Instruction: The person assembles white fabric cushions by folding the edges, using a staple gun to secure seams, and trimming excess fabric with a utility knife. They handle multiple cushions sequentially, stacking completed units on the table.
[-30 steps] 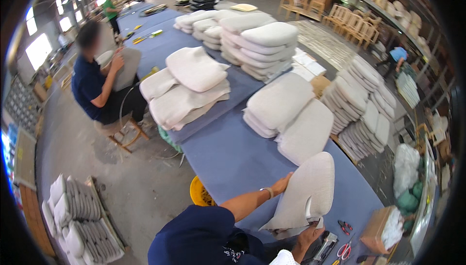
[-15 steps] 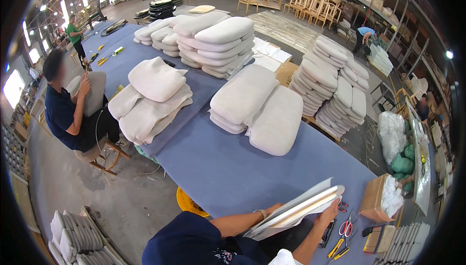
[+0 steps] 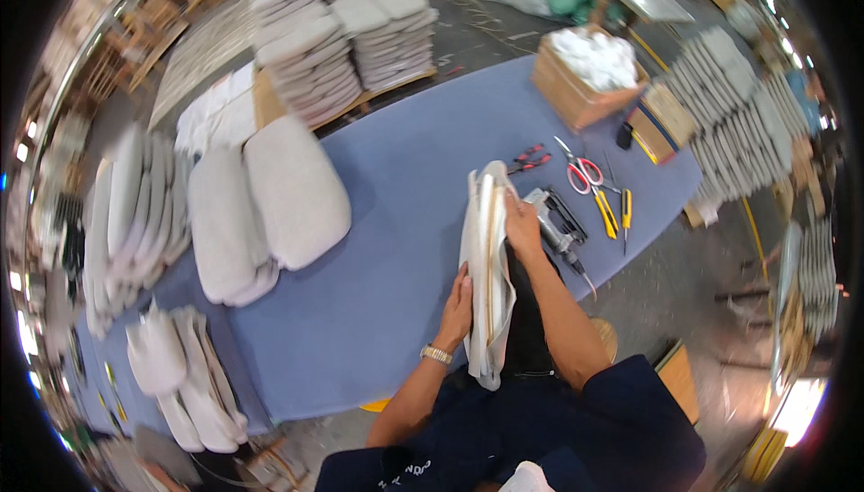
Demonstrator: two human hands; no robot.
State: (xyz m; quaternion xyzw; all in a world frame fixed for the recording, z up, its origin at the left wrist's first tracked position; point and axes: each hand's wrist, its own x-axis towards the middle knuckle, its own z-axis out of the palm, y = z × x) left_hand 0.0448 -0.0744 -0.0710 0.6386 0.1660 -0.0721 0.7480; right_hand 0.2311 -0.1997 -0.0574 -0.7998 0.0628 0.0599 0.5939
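A light grey fabric-covered seat cushion (image 3: 478,249) stands on edge in front of my body, with a pale wooden board edge and loose cloth showing along its side. My left hand (image 3: 456,307), with a watch on the wrist, presses against the cushion's left face near the lower half. Higher up, my right hand (image 3: 522,225) grips the opposite side, fingers partly hidden behind it. Just right of that hand lies a staple gun (image 3: 560,226) with a hose fitting. Red-handled pliers (image 3: 529,159), red-and-white scissors (image 3: 585,174) and two yellow-handled tools (image 3: 605,215) lie beyond.
On the blue table (image 3: 396,168), two stacks of finished cushions (image 3: 297,190) stand at left, with more piles further left. A cardboard box (image 3: 562,100) of white stuffing and a smaller box (image 3: 661,123) sit at the far right edge. Tall cushion stacks (image 3: 310,60) stand beyond the table.
My view has swung to the right, so the tools and stuffing box now appear nearer the middle. The cushion has gone from slanted to nearly upright in the picture, still between both hands.
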